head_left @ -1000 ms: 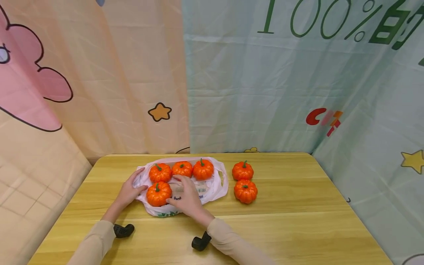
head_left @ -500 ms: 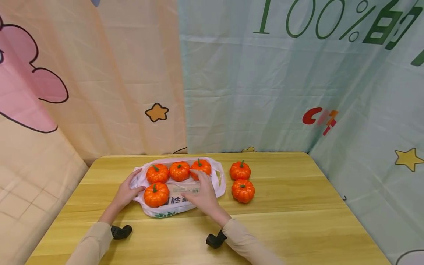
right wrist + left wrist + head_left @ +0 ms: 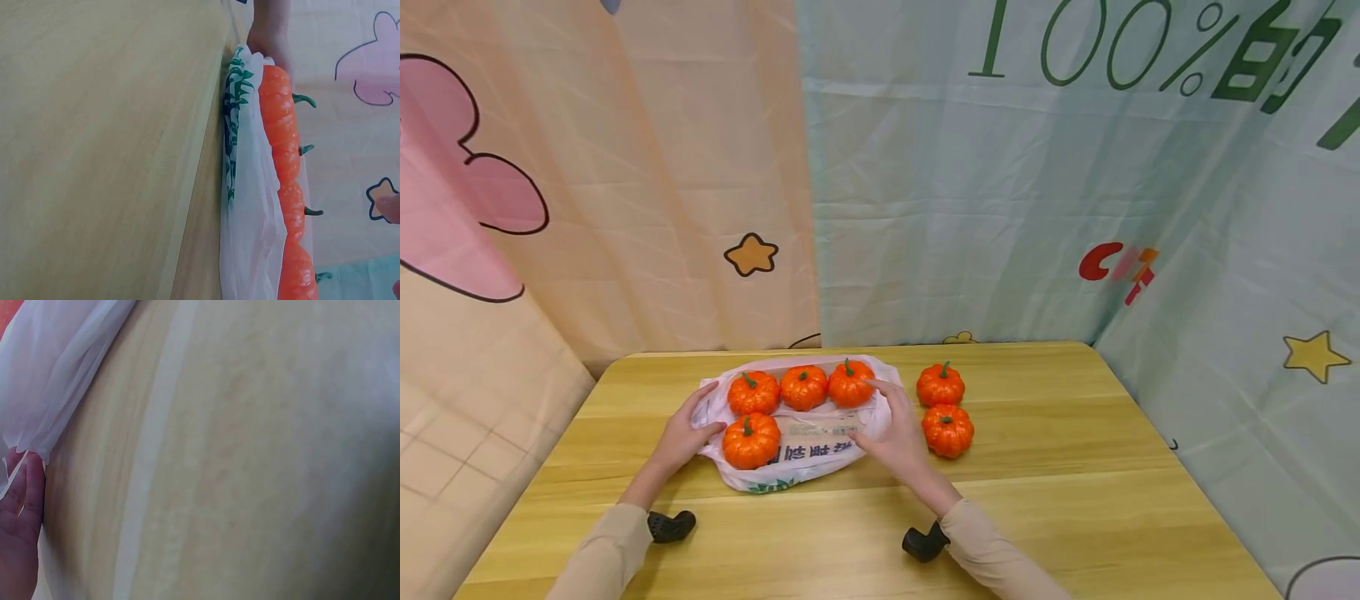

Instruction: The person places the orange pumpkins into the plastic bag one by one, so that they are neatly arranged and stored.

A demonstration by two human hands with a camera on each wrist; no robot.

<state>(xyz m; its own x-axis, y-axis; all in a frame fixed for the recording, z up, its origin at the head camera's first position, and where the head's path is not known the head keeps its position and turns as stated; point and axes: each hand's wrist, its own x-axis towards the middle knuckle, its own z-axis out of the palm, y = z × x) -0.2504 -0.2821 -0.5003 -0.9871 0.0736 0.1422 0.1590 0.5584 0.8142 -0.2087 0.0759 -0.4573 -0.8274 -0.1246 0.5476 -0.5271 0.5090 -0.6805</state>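
Table: yellow, wood-grained. Cloth: printed, beige at left, pale green at right, hung around the table. Bag: white, on the table; four pumpkins within its edges, three behind, one front left. Two more pumpkins: right of the bag. Left hand: thumb and fingers apart, touching the bag's left edge. Right hand: at the bag's right side, thumb and forefinger spread.

On the table, a plastic bag is holding three pumpkins in a back row and a fourth pumpkin before the left one. To its right, a fifth pumpkin is sitting behind a sixth pumpkin. The left hand is resting at the bag's left edge, the right hand by its right.
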